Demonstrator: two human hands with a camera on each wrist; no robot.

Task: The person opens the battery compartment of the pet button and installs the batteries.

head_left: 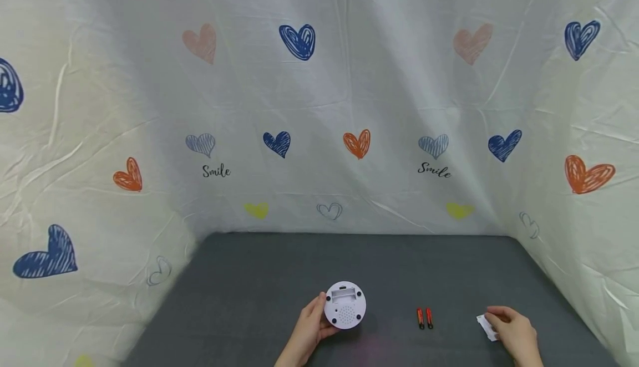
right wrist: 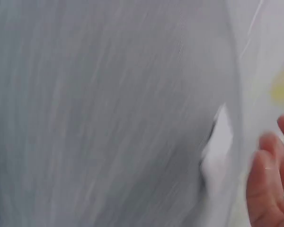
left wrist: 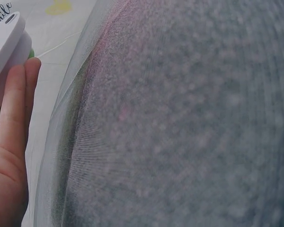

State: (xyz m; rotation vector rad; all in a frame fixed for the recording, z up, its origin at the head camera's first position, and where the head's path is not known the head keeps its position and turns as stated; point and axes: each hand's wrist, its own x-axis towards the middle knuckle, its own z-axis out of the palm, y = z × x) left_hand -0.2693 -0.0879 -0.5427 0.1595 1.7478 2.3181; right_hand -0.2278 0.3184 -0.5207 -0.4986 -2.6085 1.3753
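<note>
My left hand (head_left: 310, 325) grips a round white device (head_left: 345, 316) by its left edge, thumb near the rim and fingers beneath. Its underside faces me, with an uncovered battery compartment without cells, dark round feet and a patch of small holes. In the left wrist view, the device (left wrist: 4, 45) shows a bit of green along its far side. My right hand (head_left: 514, 331) is at a small white battery cover (head_left: 486, 328) on the table. The right wrist view, blurred, shows the cover (right wrist: 218, 146) lying apart from the thumb and fingers (right wrist: 262, 177).
Two orange-and-black batteries (head_left: 425, 319) lie side by side on the dark grey table (head_left: 279, 267), between the hands. White cloth (head_left: 389, 95) printed with hearts and "Smile" hangs behind the table and along both sides.
</note>
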